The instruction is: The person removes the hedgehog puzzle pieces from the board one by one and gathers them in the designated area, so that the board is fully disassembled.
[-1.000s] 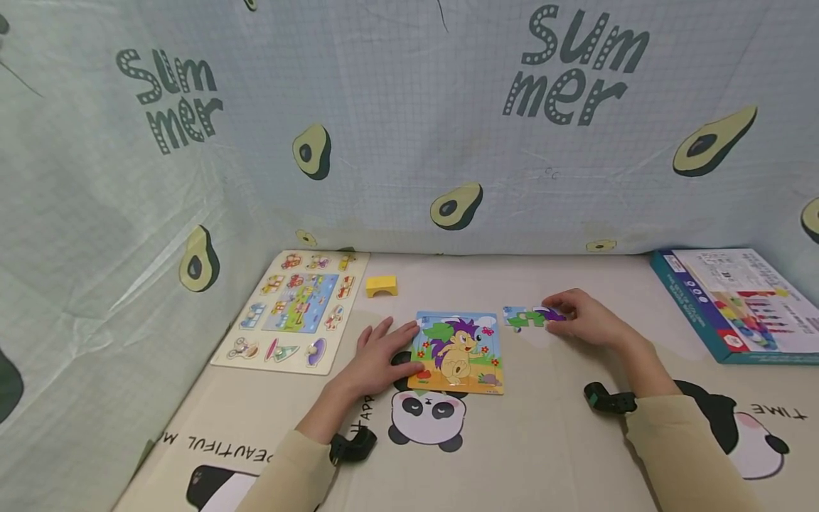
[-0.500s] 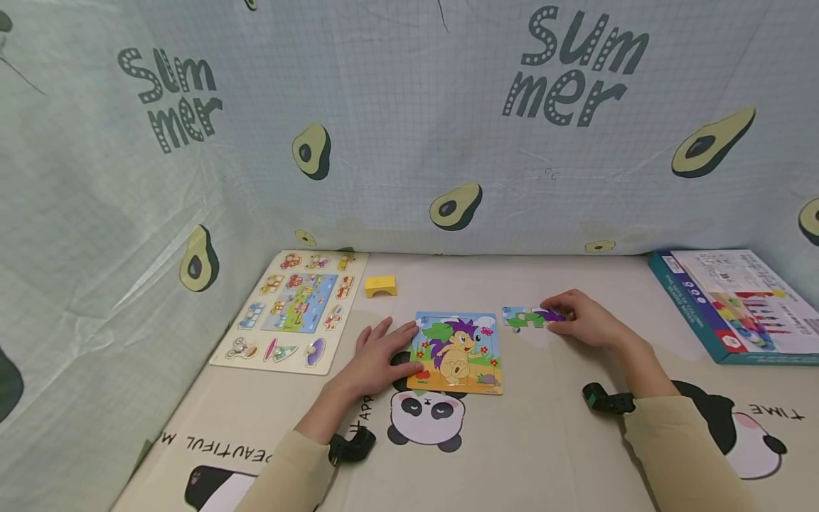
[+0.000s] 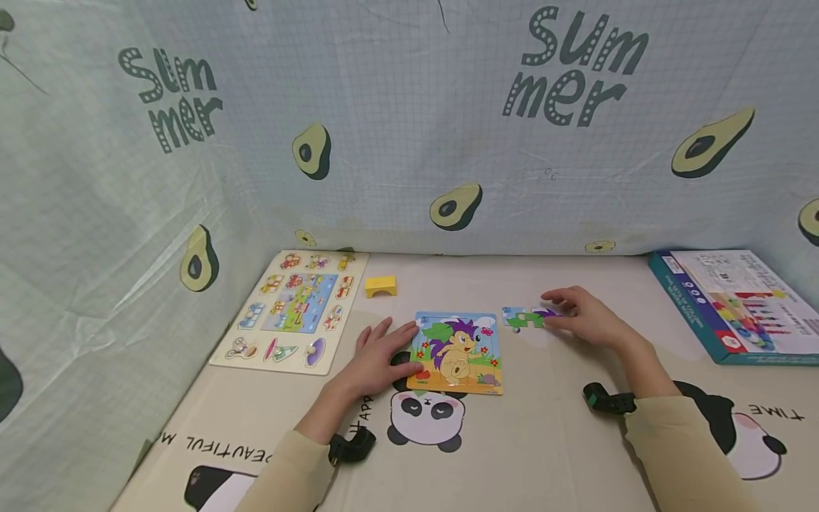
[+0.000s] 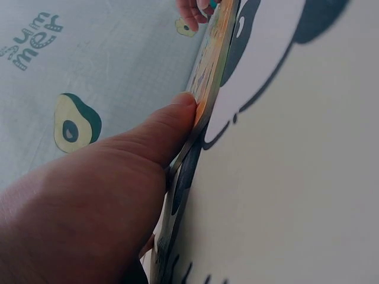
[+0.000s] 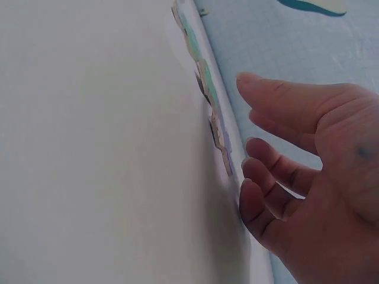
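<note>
A hedgehog jigsaw puzzle [image 3: 457, 352] lies flat near the middle of the table, its picture facing up. My left hand [image 3: 379, 361] rests at the puzzle's left side with fingers spread; in the left wrist view the thumb [image 4: 177, 112] touches the board's edge. Right of the puzzle, a short row of joined jigsaw pieces [image 3: 526, 318], green, blue and purple, lies on the cloth. Over its right end is my right hand [image 3: 589, 318], thumb and forefinger apart. The right wrist view shows the fingers [image 5: 275, 183] loosely bent beside the pieces [image 5: 207, 89], holding nothing.
At the left lies a wooden peg puzzle board [image 3: 220, 355] with small vehicle pieces. A yellow arch block [image 3: 381, 286] stands behind the hedgehog puzzle. A flat boxed set [image 3: 742, 306] lies at the far right. Cloth walls [image 3: 384, 128] close the back and left.
My right hand has let go of the purple end of the joined pieces; its thumb and forefinger have parted and lifted slightly. The left hand and the hedgehog puzzle have stayed put.
</note>
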`<state>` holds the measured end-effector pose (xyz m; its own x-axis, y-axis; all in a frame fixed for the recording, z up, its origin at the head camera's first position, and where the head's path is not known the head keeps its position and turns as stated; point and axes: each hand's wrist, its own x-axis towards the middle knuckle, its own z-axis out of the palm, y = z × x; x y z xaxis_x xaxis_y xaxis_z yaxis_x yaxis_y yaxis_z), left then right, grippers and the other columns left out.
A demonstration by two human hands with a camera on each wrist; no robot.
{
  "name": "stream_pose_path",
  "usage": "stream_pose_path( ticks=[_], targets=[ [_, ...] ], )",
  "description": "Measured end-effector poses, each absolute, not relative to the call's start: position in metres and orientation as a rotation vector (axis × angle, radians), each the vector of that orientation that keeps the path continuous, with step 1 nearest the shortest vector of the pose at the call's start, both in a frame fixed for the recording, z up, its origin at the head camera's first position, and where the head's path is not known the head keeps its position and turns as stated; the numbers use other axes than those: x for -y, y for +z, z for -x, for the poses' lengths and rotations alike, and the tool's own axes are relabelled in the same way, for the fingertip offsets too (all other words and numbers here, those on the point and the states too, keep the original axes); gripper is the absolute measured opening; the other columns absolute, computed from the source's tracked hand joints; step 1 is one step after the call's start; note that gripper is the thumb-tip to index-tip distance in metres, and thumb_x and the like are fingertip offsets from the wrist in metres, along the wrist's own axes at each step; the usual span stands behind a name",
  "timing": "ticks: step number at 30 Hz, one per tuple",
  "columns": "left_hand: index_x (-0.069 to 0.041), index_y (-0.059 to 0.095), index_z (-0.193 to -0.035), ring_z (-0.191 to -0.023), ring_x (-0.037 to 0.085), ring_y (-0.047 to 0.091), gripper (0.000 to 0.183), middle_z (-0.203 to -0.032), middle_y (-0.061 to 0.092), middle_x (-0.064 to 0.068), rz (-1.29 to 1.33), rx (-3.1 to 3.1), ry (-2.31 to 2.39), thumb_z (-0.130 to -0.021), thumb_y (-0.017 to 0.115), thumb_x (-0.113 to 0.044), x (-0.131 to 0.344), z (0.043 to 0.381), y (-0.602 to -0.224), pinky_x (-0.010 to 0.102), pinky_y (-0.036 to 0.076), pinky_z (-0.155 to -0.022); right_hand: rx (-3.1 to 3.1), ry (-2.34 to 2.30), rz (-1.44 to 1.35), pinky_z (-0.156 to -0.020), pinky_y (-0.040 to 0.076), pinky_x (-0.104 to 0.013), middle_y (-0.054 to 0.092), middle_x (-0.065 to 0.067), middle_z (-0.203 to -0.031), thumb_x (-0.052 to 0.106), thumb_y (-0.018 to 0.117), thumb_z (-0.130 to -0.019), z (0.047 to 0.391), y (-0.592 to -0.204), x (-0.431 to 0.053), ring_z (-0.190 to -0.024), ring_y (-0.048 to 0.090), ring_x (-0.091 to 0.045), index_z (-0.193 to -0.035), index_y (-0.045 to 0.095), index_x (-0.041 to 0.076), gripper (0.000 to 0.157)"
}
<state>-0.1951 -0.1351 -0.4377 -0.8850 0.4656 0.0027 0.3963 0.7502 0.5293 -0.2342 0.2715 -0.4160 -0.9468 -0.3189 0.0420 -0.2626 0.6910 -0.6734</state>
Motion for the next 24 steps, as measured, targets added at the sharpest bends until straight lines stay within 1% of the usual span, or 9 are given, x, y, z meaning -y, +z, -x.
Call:
stream_pose_path(
  ticks=[4,11,18,24],
  targets=[
    [-0.017,0.044,-0.155,-0.152,0.033,0.011,0.071,-0.159,0.039,0.000,-0.700,-2.817,0.815,-0.094,0.068,-0.046,0.136,0.195,-0.437,0.057,-0.002,-0.118,-2.818,-1.118,0.494,-0.093,0.046,-0.054,0.054,-0.026,-0.126,0.016,0.071,-0.095,0.233,-0.411,-0.266,-0.111,0.053,-0.041,-0.135,0.056,-0.006,0.048],
    [-0.017,0.044,-0.155,-0.152,0.034,0.011,0.071,-0.159,0.039,0.001,-0.698,-2.821,0.815,-0.095,0.068,-0.045,0.136,0.195,-0.437,0.057,-0.002,-0.118,-2.832,-1.149,0.547,-0.089,0.047,-0.048,0.056,-0.024,-0.125,0.012,0.072,-0.094,0.235,-0.407,-0.252,-0.110,0.054,-0.038,-0.135,0.056,-0.005,0.047],
    [-0.016,0.044,-0.155,-0.152,0.035,0.011,0.071,-0.159,0.039,0.002,-0.697,-2.818,0.817,-0.095,0.069,-0.045,0.137,0.195,-0.438,0.058,-0.003,-0.118,-2.792,-1.198,0.616,-0.090,0.049,-0.048,0.057,-0.022,-0.124,0.011,0.072,-0.094,0.233,-0.406,-0.229,-0.108,0.056,-0.036,-0.134,0.057,-0.004,0.046],
    [-0.016,0.044,-0.155,-0.152,0.035,0.011,0.071,-0.159,0.039,0.001,-0.704,-2.817,0.821,-0.095,0.068,-0.045,0.137,0.195,-0.438,0.057,-0.003,-0.118,-2.772,-1.209,0.670,-0.085,0.051,-0.044,0.058,-0.021,-0.122,0.011,0.074,-0.093,0.234,-0.410,-0.212,-0.104,0.057,-0.033,-0.134,0.057,-0.004,0.047]
  ],
)
